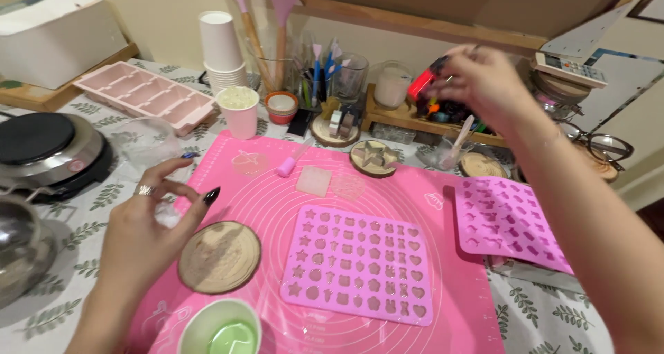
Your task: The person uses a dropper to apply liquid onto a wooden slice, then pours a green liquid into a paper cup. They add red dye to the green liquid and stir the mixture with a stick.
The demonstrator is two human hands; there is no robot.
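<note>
My left hand (149, 219) hovers over the left edge of the pink silicone mat (270, 202), pinching a small clear piece (168, 214) above a round wooden slice (219, 256). My right hand (481, 77) reaches to the back right, fingers closed around a small red and black object (427, 81) over a wooden rack (415, 115) of small items. A pink mould (360, 263) with many small shaped cavities lies in the middle of the mat. A second pink mould (508, 219) lies at the right.
A green-filled cup (221, 330) stands at the front edge. Behind are a pink cup (238, 110), stacked white paper cups (220, 46), a pink tray mould (145, 95), jars with brushes (325, 74), and a hotplate (48, 146) at left. A metal pot (21, 250) is far left.
</note>
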